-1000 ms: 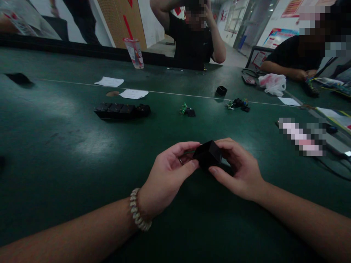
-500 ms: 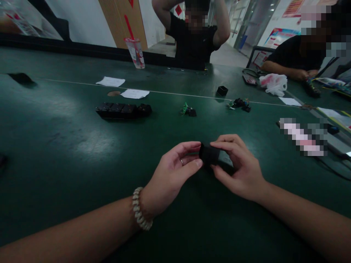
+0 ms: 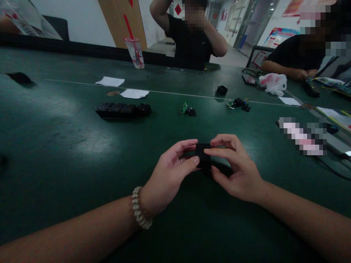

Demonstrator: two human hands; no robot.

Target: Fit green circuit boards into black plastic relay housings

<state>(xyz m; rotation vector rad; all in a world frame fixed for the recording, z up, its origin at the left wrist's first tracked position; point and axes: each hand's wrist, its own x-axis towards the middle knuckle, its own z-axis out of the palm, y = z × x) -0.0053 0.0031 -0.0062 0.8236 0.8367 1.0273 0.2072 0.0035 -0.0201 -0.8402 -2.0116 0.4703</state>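
A small black square box (image 3: 203,161) is held low over the green table, between my two hands. My left hand (image 3: 168,171) grips its left side, thumb in front and fingers behind. On the other side, my right hand (image 3: 240,171) has its index fingertip on the box's top, with the thumb and other fingers at its right edge. Beyond my hands lies a green circuit board with black parts (image 3: 187,109). Farther right is a cluster of wires and small black parts (image 3: 239,105). An open black box (image 3: 222,90) stands behind that.
A row of black block-shaped parts (image 3: 123,110) lies at left, below paper sheets (image 3: 134,94). Farther back stands a plastic cup with red straw (image 3: 135,53). A plastic bag (image 3: 273,84) and a cable (image 3: 333,170) are at right. Two people sit across the table.
The black box has turned and shifted slightly left in my hands. My right index finger has come onto its top. The person opposite has lowered one arm toward the head.
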